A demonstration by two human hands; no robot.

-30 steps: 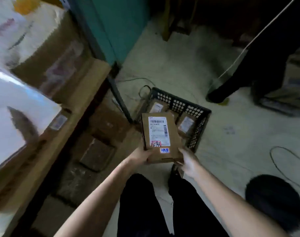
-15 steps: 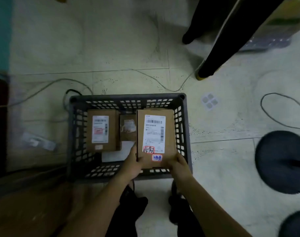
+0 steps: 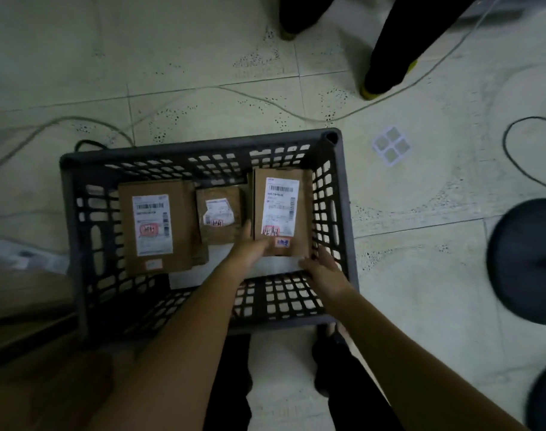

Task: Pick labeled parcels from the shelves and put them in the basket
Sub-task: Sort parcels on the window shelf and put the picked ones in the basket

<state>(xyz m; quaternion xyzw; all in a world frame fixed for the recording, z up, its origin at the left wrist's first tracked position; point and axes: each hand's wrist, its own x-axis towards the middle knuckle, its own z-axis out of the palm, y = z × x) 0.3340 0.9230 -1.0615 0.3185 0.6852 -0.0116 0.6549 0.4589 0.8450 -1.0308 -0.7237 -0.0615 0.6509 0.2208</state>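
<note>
A dark plastic basket [image 3: 203,150] stands on the floor in front of my feet. Down inside it, against the right wall, is a brown labeled parcel [image 3: 281,209] with a white barcode label, face up. My left hand [image 3: 249,247] grips its near left corner, thumb on top. The fingertips of my right hand [image 3: 321,265] sit at the parcel's near right edge, fingers loose. Two more labeled parcels lie in the basket, a larger one [image 3: 153,225] on the left and a small one [image 3: 218,216] in the middle.
Another person's dark legs [image 3: 390,42] stand beyond the basket at the far right. Cables [image 3: 514,144] trail over the tiled floor. A black round base [image 3: 526,259] sits on the right. Brown cardboard [image 3: 22,290] lies at the left edge.
The view swung from the shelf down over the basket. Both hands carried the parcel over the rim and lowered it to the basket's right side. My right hand has loosened its hold.
</note>
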